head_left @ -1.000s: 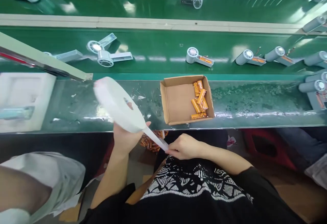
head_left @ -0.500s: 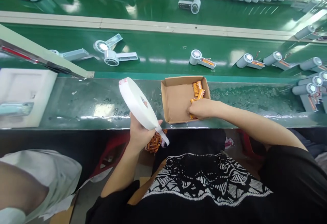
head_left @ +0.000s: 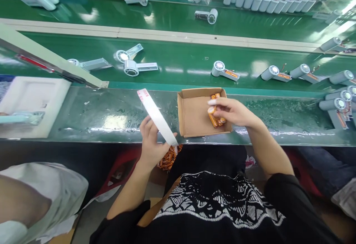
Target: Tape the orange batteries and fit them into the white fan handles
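Gripping a tilted white tape roll (head_left: 157,116) in the left hand (head_left: 152,145), with fingers clamped around it, over the green bench (head_left: 91,112). Reaching with the right hand (head_left: 235,112), elbow bent, to orange cells (head_left: 213,120) in a cardboard box (head_left: 193,118); cannot tell whether pinching one. Marked on the roll's upper end in red, too small to read.

The box (head_left: 181,116) stands on the worktop (head_left: 94,106) near the frame's centre, with batteries (head_left: 213,121) in its right side. The tape roll (head_left: 157,116) is at its left.
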Demonstrator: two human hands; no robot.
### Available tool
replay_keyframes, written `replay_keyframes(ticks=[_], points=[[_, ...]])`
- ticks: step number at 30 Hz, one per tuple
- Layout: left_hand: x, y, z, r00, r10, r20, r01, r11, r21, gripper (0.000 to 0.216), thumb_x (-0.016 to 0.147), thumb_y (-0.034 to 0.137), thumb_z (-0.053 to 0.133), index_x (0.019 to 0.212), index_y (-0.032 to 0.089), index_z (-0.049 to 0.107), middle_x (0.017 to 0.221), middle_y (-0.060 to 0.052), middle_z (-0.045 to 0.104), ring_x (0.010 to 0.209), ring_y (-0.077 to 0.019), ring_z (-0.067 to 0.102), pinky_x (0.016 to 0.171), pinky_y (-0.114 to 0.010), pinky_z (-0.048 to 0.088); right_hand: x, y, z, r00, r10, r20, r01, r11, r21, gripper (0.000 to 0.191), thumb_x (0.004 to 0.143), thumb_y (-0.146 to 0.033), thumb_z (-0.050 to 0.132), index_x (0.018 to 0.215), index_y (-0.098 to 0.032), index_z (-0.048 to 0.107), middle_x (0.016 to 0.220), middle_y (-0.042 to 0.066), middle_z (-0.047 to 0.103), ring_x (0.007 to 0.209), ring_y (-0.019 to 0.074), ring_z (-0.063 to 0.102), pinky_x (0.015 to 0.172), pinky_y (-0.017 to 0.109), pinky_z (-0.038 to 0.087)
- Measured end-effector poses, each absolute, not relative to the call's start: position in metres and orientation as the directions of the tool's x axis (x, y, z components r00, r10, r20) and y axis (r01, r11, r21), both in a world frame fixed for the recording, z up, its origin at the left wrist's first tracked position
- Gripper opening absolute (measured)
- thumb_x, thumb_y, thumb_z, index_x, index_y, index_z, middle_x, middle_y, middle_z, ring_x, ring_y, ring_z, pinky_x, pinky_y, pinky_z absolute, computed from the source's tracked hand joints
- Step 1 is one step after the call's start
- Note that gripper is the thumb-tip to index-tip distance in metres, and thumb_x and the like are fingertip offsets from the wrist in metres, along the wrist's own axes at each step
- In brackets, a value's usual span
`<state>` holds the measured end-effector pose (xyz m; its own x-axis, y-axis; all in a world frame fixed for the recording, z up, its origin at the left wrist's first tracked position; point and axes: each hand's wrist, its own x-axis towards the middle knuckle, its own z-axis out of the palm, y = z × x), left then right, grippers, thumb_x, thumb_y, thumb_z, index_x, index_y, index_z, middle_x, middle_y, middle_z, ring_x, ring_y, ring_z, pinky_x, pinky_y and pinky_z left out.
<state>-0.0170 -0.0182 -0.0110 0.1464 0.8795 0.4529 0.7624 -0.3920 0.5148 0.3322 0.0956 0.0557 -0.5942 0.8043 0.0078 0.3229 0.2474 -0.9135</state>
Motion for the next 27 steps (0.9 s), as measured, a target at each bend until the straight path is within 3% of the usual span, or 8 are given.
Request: replay_keyframes(ticks=[2, 4, 8, 12, 17, 21, 24, 27], points=[[-0.012, -0.014, -0.002, 0.155, 0.812, 0.563, 0.795, -0.44, 0.417, 0.086, 0.094, 0.028, 0.084, 0.167, 0.034, 0.039, 0.141, -0.014, 0.062, 0.148, -0.0402, 0.052, 0.124, -0.063, 0.045, 0.336, 0.083, 0.052, -0.318, 0.937, 0.147, 0.186, 0.214, -0.959, 0.042, 0.098, -0.053, 0.079, 0.126, -0.022, 0.079, 0.121, 0.008, 0.081, 0.103, 0.0209, 0.077, 0.095, 0.04, 0.067], [-0.009, -0.009, 0.003, 0.186, 0.76, 0.622, 0.807, -0.48, 0.345, 0.082, 0.092, 0.024, 0.084, 0.163, 0.033, 0.044, 0.135, -0.013, 0.065, 0.143, -0.0398, 0.055, 0.121, -0.061, 0.048, 0.333, 0.072, 0.05, -0.136, 0.971, 0.195, 0.098, 0.209, -0.973, 0.051, 0.09, -0.063, 0.085, 0.123, -0.024, 0.081, 0.119, 0.007, 0.081, 0.105, 0.0224, 0.078, 0.095, 0.041, 0.068], [-0.005, -0.003, 0.003, 0.223, 0.733, 0.642, 0.805, -0.51, 0.302, 0.077, 0.089, 0.017, 0.08, 0.158, 0.03, 0.047, 0.133, -0.015, 0.065, 0.145, -0.0403, 0.052, 0.121, -0.064, 0.046, 0.321, 0.057, 0.047, 0.062, 0.985, 0.164, -0.063, 0.168, -0.984, 0.06, 0.088, -0.066, 0.084, 0.134, -0.027, 0.078, 0.116, 0.005, 0.08, 0.102, 0.021, 0.079, 0.091, 0.039, 0.071], [-0.002, -0.003, 0.005, 0.282, 0.725, 0.628, 0.825, -0.517, 0.227, 0.075, 0.088, 0.011, 0.076, 0.155, 0.031, 0.048, 0.135, -0.015, 0.066, 0.146, -0.0407, 0.049, 0.121, -0.066, 0.044, 0.312, 0.045, 0.043, 0.163, 0.967, 0.195, -0.183, 0.224, -0.957, 0.051, 0.085, -0.066, 0.086, 0.117, -0.026, 0.077, 0.112, 0.006, 0.081, 0.102, 0.0232, 0.081, 0.087, 0.04, 0.072], [0.003, -0.006, 0.017, 0.336, 0.69, 0.641, 0.849, -0.516, 0.11, 0.07, 0.087, 0.001, 0.071, 0.149, 0.029, 0.056, 0.131, -0.014, 0.072, 0.141, -0.0383, 0.05, 0.112, -0.058, 0.051, 0.298, 0.026, 0.039, 0.23, 0.919, 0.32, -0.134, 0.355, -0.925, 0.049, 0.088, -0.065, 0.086, 0.111, -0.027, 0.067, 0.11, 0.011, 0.082, 0.122, 0.0331, 0.08, 0.096, 0.05, 0.072], [0.006, -0.01, 0.02, 0.376, 0.705, 0.601, 0.834, -0.54, 0.113, 0.072, 0.086, -0.003, 0.065, 0.151, 0.028, 0.059, 0.133, -0.014, 0.072, 0.142, -0.0374, 0.045, 0.096, -0.045, 0.057, 0.286, 0.017, 0.037, 0.23, 0.821, 0.522, -0.004, 0.538, -0.843, 0.027, 0.098, -0.041, 0.081, 0.117, -0.028, 0.068, 0.126, 0.011, 0.083, 0.123, 0.0297, 0.081, 0.103, 0.048, 0.071], [0.007, -0.012, 0.017, 0.386, 0.73, 0.564, 0.828, -0.544, 0.138, 0.076, 0.086, -0.002, 0.064, 0.155, 0.03, 0.06, 0.137, -0.013, 0.072, 0.144, -0.0378, 0.043, 0.097, -0.045, 0.057, 0.281, 0.016, 0.033, 0.23, 0.713, 0.662, 0.102, 0.659, -0.745, 0.027, 0.098, -0.026, 0.078, 0.123, -0.03, 0.069, 0.134, 0.009, 0.081, 0.125, 0.0295, 0.08, 0.106, 0.051, 0.071], [0.007, -0.013, 0.016, 0.393, 0.743, 0.542, 0.825, -0.546, 0.15, 0.077, 0.085, -0.001, 0.064, 0.155, 0.03, 0.062, 0.138, -0.013, 0.073, 0.144, -0.038, 0.043, 0.1, -0.047, 0.055, 0.283, 0.019, 0.027, 0.253, 0.652, 0.715, 0.223, 0.68, -0.699, 0.025, 0.099, -0.027, 0.076, 0.122, -0.032, 0.068, 0.134, 0.007, 0.081, 0.129, 0.0335, 0.078, 0.114, 0.062, 0.065]])
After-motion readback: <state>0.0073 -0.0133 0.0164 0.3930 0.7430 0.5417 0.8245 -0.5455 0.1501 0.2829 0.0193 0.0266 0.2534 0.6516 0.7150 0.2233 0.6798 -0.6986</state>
